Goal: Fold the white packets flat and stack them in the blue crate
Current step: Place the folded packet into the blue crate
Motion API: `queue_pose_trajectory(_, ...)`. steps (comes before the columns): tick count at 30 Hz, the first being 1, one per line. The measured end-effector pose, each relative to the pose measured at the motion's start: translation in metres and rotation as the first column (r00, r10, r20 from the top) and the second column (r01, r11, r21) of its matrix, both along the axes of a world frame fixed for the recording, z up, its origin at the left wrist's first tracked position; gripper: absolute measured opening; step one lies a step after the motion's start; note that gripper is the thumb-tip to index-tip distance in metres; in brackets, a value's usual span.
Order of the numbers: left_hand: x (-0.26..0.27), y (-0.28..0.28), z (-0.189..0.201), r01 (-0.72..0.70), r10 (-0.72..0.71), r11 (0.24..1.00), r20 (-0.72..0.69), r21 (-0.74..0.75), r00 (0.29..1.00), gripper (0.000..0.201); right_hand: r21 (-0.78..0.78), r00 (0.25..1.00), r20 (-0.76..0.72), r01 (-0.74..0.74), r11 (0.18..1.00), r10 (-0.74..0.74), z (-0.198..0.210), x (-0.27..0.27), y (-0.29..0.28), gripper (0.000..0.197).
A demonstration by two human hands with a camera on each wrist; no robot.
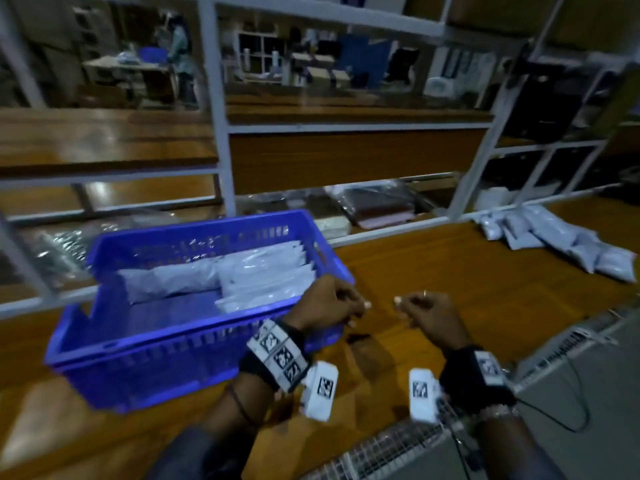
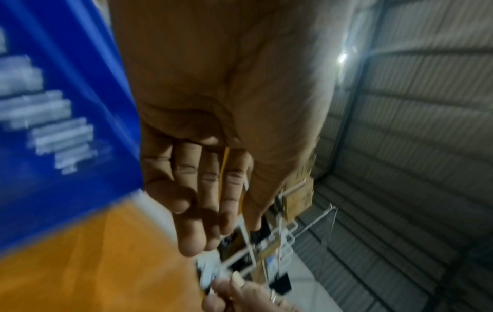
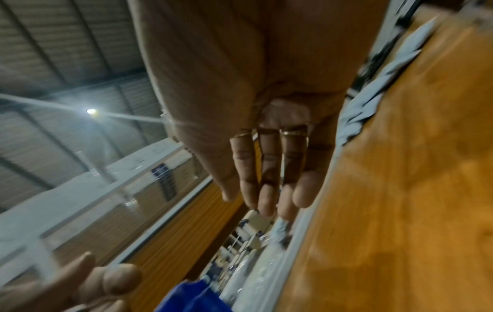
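Observation:
The blue crate [image 1: 180, 355] stands on the wooden table at the left. Inside it lie a flat stack of white packets [image 1: 266, 278] at the right and one rolled packet [image 1: 169, 282] at the left. My left hand [image 1: 332, 303] hovers by the crate's near right corner with loosely curled fingers and holds nothing. My right hand [image 1: 426, 313] hangs just right of it, also without anything in it. In the wrist views the left fingers [image 2: 202, 200] and right fingers [image 3: 272, 179] are relaxed. A pile of loose white packets [image 1: 561, 240] lies at the table's far right.
A white metal shelf frame [image 1: 218, 109] rises behind the table, with clear-bagged goods [image 1: 377, 202] on its low shelf. A grey wire-mesh unit [image 1: 519, 427] with a black cable sits at the near right. Bare wooden tabletop [image 1: 450, 271] lies between the crate and the pile.

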State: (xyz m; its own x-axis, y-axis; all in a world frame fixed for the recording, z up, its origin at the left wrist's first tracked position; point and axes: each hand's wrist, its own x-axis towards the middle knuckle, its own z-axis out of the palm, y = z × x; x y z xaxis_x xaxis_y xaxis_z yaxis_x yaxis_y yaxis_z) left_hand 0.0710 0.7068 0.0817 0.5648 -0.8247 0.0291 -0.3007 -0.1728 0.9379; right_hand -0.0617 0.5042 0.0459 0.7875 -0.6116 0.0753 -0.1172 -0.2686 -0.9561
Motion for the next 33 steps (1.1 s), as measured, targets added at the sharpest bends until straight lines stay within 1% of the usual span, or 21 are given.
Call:
queue_pose_trajectory(2,-0.021,-0.031,-0.012,0.049,-0.046,0.998,-0.053,0.042,0.997,0.016,0.054,0.988,-0.034,0.152,0.987,-0.15,-0.029,-0.029,-0.024,0.017)
queue_pose_trajectory(3,-0.032,-0.047,-0.017,0.074,-0.069,0.994,-0.073,0.074,0.995,0.015,0.095,0.978,-0.064,0.206,0.974,-0.2,-0.04,-0.044,-0.034,0.017)
queue_pose_trajectory(4,-0.043,-0.064,-0.023,0.095,-0.086,0.99,-0.092,0.101,0.992,0.016,0.134,0.968,-0.096,0.241,0.961,-0.23,-0.049,-0.059,-0.043,0.016)
queue_pose_trajectory(6,-0.059,-0.094,-0.031,0.122,-0.108,0.984,-0.109,0.131,0.988,0.025,0.197,0.956,-0.135,0.282,0.939,-0.259,-0.063,-0.08,-0.062,0.016)
queue_pose_trajectory(7,-0.069,-0.117,-0.035,0.144,-0.129,0.98,-0.11,0.136,0.986,0.028,0.22,0.949,-0.139,0.309,0.925,-0.284,-0.069,-0.094,-0.078,0.015)
queue_pose_trajectory(9,-0.085,-0.158,-0.041,0.155,-0.14,0.977,-0.11,0.147,0.984,0.027,0.232,0.942,-0.117,0.333,0.914,-0.314,-0.074,-0.116,-0.109,0.015)
queue_pose_trajectory(13,-0.113,-0.247,-0.055,0.127,-0.105,0.973,-0.119,0.191,0.987,0.025,0.187,0.938,-0.114,0.344,0.92,-0.327,-0.086,-0.161,-0.18,0.01)
queue_pose_trajectory(16,-0.128,-0.303,-0.07,0.087,-0.06,0.981,-0.154,0.174,0.986,0.021,0.184,0.928,-0.11,0.37,0.911,-0.355,-0.094,-0.188,-0.228,0.003)
queue_pose_trajectory(18,-0.136,-0.33,-0.076,0.037,-0.005,0.987,-0.196,0.159,0.981,0.018,0.201,0.909,-0.115,0.416,0.887,-0.4,-0.099,-0.207,-0.256,0.009)
queue_pose_trajectory(20,-0.141,-0.351,-0.082,-0.019,0.059,0.985,-0.239,0.169,0.969,0.013,0.198,0.896,-0.113,0.445,0.874,-0.43,-0.104,-0.222,-0.282,0.009)
queue_pose_trajectory(22,-0.143,-0.371,-0.09,-0.043,0.092,0.984,-0.281,0.176,0.955,0.013,0.193,0.882,-0.12,0.472,0.86,-0.457,-0.106,-0.233,-0.309,0.012)
queue_pose_trajectory(25,-0.145,-0.405,-0.097,-0.05,0.098,0.987,-0.337,0.15,0.936,0.021,0.19,0.848,-0.124,0.531,0.826,-0.516,-0.102,-0.238,-0.35,0.026)
queue_pose_trajectory(27,-0.145,-0.433,-0.096,-0.026,0.072,0.991,-0.359,0.132,0.931,0.025,0.168,0.835,-0.106,0.55,0.818,-0.54,-0.095,-0.235,-0.38,0.036)
queue_pose_trajectory(30,-0.139,-0.482,-0.089,0.01,0.023,0.996,-0.38,0.085,0.925,0.029,0.117,0.834,-0.119,0.551,0.826,-0.539,-0.083,-0.222,-0.428,0.044)
queue_pose_trajectory(33,-0.128,-0.535,-0.075,0.069,-0.042,0.995,-0.326,0.071,0.945,0.035,0.072,0.844,-0.128,0.532,0.844,-0.521,-0.062,-0.208,-0.474,0.048)
